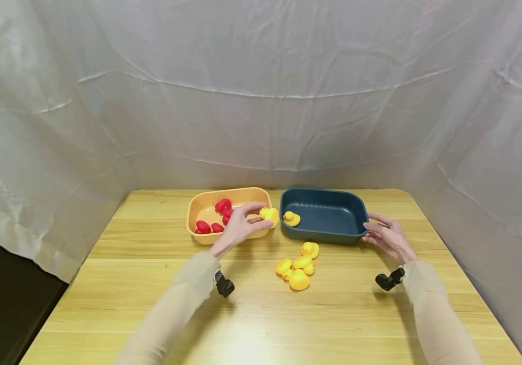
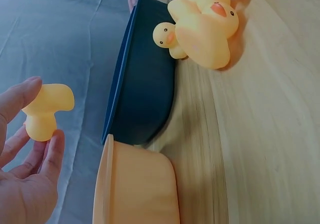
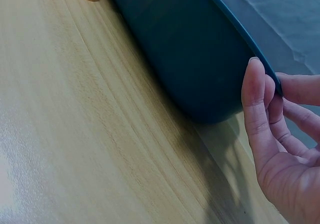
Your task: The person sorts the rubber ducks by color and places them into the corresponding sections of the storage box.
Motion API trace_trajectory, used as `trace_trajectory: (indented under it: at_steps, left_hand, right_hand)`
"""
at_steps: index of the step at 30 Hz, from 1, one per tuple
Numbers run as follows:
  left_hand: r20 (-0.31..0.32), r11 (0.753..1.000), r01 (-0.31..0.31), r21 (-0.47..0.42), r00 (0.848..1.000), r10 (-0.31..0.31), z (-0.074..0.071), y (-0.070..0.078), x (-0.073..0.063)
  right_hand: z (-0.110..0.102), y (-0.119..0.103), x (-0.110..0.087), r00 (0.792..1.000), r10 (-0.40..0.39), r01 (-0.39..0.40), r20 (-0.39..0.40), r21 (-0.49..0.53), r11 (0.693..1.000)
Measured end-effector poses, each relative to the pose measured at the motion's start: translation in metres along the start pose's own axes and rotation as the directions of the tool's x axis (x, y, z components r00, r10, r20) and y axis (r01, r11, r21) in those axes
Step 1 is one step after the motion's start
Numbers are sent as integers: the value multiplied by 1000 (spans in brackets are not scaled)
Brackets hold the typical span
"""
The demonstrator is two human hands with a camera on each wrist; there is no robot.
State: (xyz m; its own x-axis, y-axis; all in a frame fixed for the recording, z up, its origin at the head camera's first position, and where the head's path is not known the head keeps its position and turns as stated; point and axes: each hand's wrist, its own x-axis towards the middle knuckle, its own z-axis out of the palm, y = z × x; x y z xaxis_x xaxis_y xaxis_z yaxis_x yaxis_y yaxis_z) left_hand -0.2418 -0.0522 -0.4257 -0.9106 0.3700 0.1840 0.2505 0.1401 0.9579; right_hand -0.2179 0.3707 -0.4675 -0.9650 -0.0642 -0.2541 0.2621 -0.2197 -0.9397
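My left hand point(image 1: 237, 228) pinches a yellow rubber duck point(image 1: 270, 217) between thumb and fingers, above the right end of the orange bin point(image 1: 247, 195). In the left wrist view the duck point(image 2: 42, 111) hangs clear of both bins. My right hand point(image 1: 388, 237) grips the right end of the dark blue bin point(image 1: 329, 215); in the right wrist view, thumb and fingers pinch its rim point(image 3: 267, 69). One yellow duck point(image 1: 291, 219) sits inside the blue bin at its left end. Several small red toys point(image 1: 203, 226) lie in the orange bin, partly hidden by my left hand.
Several yellow ducks point(image 1: 299, 280) lie clustered on the wooden table point(image 1: 324, 324) in front of the blue bin. The two bins stand side by side near the back edge. A grey-white curtain point(image 1: 261, 126) hangs behind and along both sides.
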Motion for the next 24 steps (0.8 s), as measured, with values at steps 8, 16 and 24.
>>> trace_trajectory:
  at_steps: [8,16,24]
  left_hand:
    - [7,1000,20,0,1000,-20,14,0,10]
    - [0,1000,12,21,1000,-12,30,2,22]
    - [7,999,31,35,1000,-31,45,-3,35]
  right_hand:
    - [0,1,0,1000,-7,7,3,-2,1000]
    - [1,1,0,1000,-7,7,1,20,1000]
    - [2,2,-1,1000,-12,12,4,22,1000]
